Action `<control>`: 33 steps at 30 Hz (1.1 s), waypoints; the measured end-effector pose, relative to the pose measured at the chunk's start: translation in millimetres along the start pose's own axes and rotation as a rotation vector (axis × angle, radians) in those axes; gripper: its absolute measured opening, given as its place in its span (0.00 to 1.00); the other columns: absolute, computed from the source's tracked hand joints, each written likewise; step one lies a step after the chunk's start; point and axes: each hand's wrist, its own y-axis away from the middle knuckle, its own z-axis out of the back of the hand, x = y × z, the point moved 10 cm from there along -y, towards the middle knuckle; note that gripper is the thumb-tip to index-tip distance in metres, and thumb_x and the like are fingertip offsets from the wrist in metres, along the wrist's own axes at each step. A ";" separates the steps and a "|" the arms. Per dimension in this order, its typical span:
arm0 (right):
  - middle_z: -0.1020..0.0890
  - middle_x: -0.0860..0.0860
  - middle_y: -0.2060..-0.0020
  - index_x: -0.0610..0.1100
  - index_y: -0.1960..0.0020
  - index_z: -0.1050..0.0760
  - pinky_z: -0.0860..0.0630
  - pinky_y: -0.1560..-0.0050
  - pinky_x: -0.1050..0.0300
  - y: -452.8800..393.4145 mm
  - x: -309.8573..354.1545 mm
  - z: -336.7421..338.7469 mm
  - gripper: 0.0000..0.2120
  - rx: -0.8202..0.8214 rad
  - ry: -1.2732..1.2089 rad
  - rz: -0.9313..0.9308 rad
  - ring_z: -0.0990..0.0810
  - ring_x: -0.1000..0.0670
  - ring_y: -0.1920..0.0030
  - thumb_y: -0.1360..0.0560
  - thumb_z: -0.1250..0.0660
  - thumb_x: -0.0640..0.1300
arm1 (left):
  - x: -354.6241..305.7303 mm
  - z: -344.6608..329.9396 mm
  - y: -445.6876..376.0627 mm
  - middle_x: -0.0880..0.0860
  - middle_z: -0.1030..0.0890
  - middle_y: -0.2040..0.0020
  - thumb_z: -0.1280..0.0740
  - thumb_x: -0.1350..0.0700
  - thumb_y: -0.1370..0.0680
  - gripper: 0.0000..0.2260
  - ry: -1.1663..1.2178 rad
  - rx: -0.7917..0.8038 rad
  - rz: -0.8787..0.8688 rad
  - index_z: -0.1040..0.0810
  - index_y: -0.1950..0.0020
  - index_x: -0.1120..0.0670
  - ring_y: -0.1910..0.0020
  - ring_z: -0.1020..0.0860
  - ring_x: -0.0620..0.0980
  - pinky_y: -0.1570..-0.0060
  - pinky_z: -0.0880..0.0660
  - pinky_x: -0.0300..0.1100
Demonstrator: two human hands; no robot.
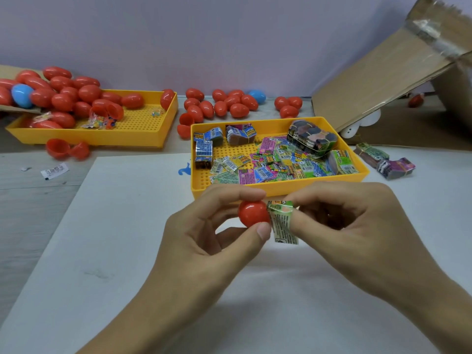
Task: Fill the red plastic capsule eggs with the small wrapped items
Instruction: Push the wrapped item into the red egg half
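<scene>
My left hand (204, 236) pinches a red capsule egg half (252, 213) between thumb and fingers, just in front of the near yellow tray (281, 189). My right hand (357, 226) pinches a small green wrapped item (282, 221) and holds it against the egg's right side, where the opening faces. Part of the wrapper hangs below my fingers. The near tray holds several colourful wrapped items (275, 162) and banded stacks of them.
A second yellow tray (143, 139) at the back left holds red eggs and small toy bags. Loose red eggs (229, 106) and two blue ones lie along the wall. An open egg (67, 149) lies by that tray. A cardboard box (396, 72) stands at the right.
</scene>
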 end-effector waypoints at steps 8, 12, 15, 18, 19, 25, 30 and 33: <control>0.23 0.51 0.71 0.45 0.63 0.18 0.32 0.73 0.60 -1.3 6.6 -8.5 0.07 0.109 0.069 0.052 0.27 0.51 0.69 0.28 0.32 0.42 | -4.1 3.4 -0.1 0.52 0.19 0.49 0.27 0.57 0.30 0.12 -0.026 -0.024 -0.042 0.15 0.47 0.53 0.49 0.17 0.52 0.55 0.21 0.38; 0.23 0.50 0.70 0.44 0.62 0.19 0.34 0.73 0.62 -1.6 4.0 -9.3 0.07 0.113 0.077 0.049 0.28 0.51 0.68 0.27 0.33 0.41 | -4.5 4.5 0.4 0.51 0.19 0.50 0.26 0.58 0.30 0.11 -0.018 -0.033 -0.058 0.15 0.48 0.52 0.51 0.17 0.52 0.55 0.20 0.41; 0.26 0.53 0.72 0.44 0.62 0.18 0.37 0.70 0.69 -1.1 2.1 -11.2 0.07 0.128 0.105 0.046 0.29 0.53 0.69 0.27 0.32 0.41 | -5.3 4.0 0.7 0.51 0.18 0.51 0.25 0.58 0.31 0.10 -0.019 -0.036 -0.073 0.15 0.50 0.51 0.53 0.17 0.52 0.54 0.21 0.39; 0.26 0.54 0.72 0.45 0.61 0.17 0.38 0.70 0.69 -0.2 4.3 -13.4 0.06 0.146 0.125 0.064 0.29 0.53 0.70 0.27 0.31 0.42 | -6.0 5.5 2.8 0.51 0.18 0.51 0.25 0.58 0.31 0.09 -0.068 -0.059 -0.096 0.16 0.51 0.51 0.53 0.17 0.53 0.55 0.21 0.39; 0.26 0.54 0.72 0.45 0.61 0.16 0.38 0.70 0.69 0.0 4.7 -13.9 0.06 0.149 0.125 0.068 0.29 0.53 0.70 0.27 0.31 0.42 | -7.3 6.2 3.7 0.51 0.18 0.51 0.25 0.58 0.30 0.09 -0.089 -0.071 -0.113 0.16 0.51 0.51 0.52 0.17 0.54 0.55 0.20 0.39; 0.22 0.53 0.68 0.50 0.56 0.15 0.32 0.73 0.64 -1.7 3.2 -9.3 0.06 0.101 0.087 0.033 0.23 0.50 0.66 0.29 0.30 0.43 | -12.4 10.0 7.1 0.50 0.18 0.49 0.26 0.58 0.30 0.13 -0.141 -0.125 -0.173 0.14 0.46 0.50 0.51 0.16 0.53 0.56 0.19 0.38; 0.18 0.60 0.65 0.49 0.56 0.16 0.26 0.76 0.52 -0.6 7.0 -2.7 0.04 0.024 0.065 0.053 0.17 0.54 0.62 0.29 0.29 0.43 | -12.5 11.5 8.0 0.50 0.16 0.47 0.26 0.58 0.29 0.13 -0.135 -0.145 -0.173 0.15 0.44 0.51 0.49 0.15 0.52 0.49 0.19 0.39; 0.17 0.59 0.64 0.46 0.55 0.16 0.27 0.74 0.56 1.8 21.3 -0.7 0.05 -0.009 0.205 0.163 0.18 0.57 0.64 0.29 0.28 0.40 | -18.3 11.2 10.1 0.50 0.17 0.47 0.27 0.58 0.28 0.12 -0.186 -0.166 -0.225 0.15 0.44 0.52 0.49 0.15 0.53 0.48 0.19 0.40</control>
